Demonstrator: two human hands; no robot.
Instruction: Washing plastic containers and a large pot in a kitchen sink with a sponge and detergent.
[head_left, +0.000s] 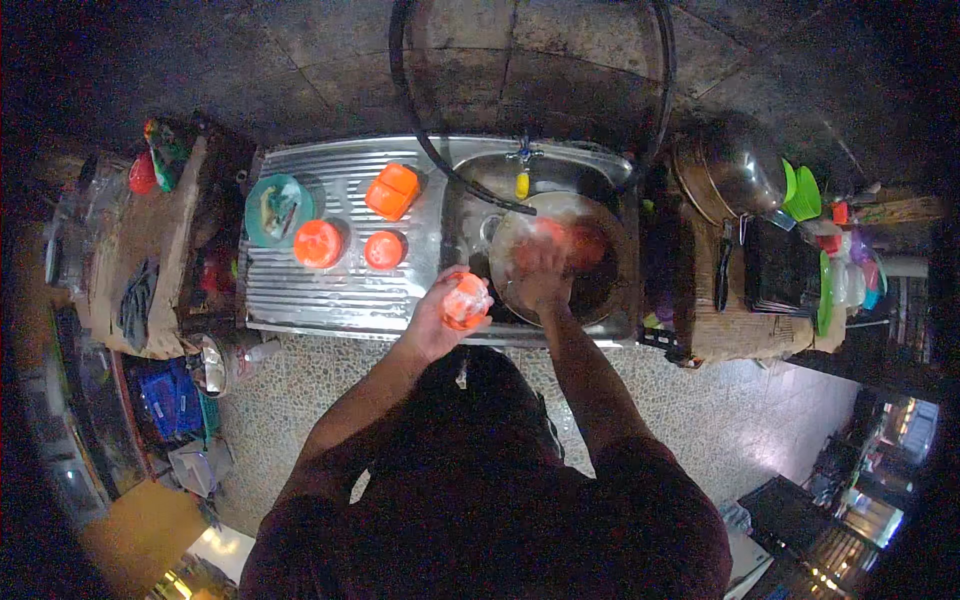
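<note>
My left hand (433, 324) grips a small orange cup-like container (465, 301) with white suds on it, just in front of the sink's left edge. Over the large round basin (504, 279) inside the steel sink (626, 169), my right hand (546, 276) reaches down among reddish-orange items (586, 244). Shadow and blur hide its fingers, so I cannot tell whether they grip anything. On the ribbed drainboard (330, 304) to the left stand a divided orange container (392, 192), a round orange container (317, 244), a smaller orange one (384, 250) and a teal bowl (259, 232) with things inside.
A black hose (442, 161) loops down into the basin, near the tap (523, 155) with its yellow end. The right-hand counter (757, 337) holds a large metal pot (742, 172) and dark trays (780, 262). A dark cloth (139, 304) lies on the left-hand table (112, 255).
</note>
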